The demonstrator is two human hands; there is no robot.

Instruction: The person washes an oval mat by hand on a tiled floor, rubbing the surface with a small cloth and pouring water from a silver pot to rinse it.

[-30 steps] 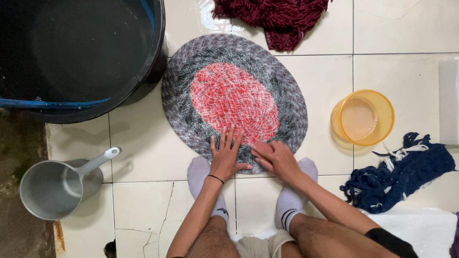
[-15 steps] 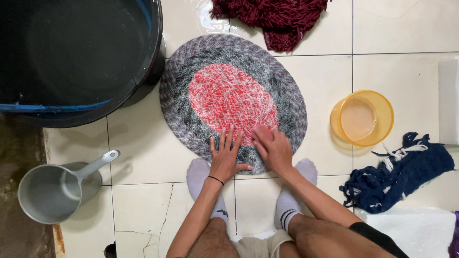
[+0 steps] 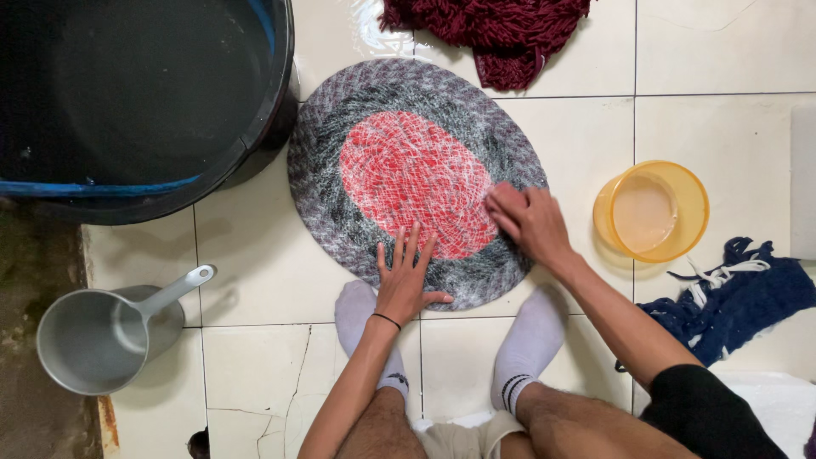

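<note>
scrubbing step: left hand (image 3: 406, 285) lay flat, fingers spread, pinning the round mat's (image 3: 340, 144) near edge; right hand (image 3: 529, 219), fingers together, rubbed its right edge.

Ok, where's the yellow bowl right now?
The yellow bowl sits on the tiled floor at the right of the head view, just right of the right hand on the round mat, above the navy yarn.
</note>
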